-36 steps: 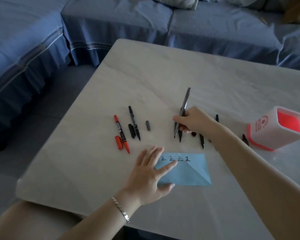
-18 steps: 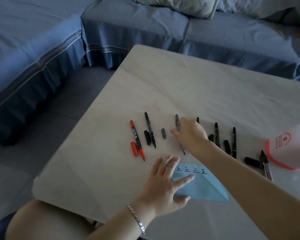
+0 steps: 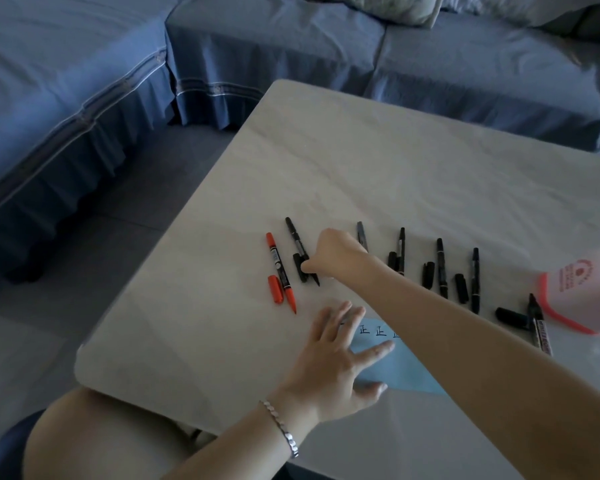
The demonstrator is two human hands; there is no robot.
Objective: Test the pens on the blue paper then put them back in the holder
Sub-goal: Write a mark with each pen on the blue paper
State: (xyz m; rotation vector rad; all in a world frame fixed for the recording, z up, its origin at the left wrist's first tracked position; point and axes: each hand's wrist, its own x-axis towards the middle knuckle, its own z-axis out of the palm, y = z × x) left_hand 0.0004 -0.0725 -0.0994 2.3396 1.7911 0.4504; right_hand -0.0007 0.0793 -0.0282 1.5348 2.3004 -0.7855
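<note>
The bench [image 3: 361, 168] top is pale and smooth like polished stone, with faint veins and a soft sheen. The blue paper [image 3: 409, 375] is thin and matt. The black pens [image 3: 440, 268] and the orange pen [image 3: 280, 268] are plastic, the holder [image 3: 575, 289] frosted translucent plastic. The bracelet [image 3: 280, 426] is shiny metal; the sofa cover [image 3: 257, 46] is woven cloth

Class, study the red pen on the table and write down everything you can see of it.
The red pen is a slim marker of what looks like plastic, with a dark printed label along its barrel. It lies flat on the pale table, uncapped, with its tip pointing towards the person. It is the leftmost in the row, beside a black pen. Its red cap lies close along its left side.
</note>
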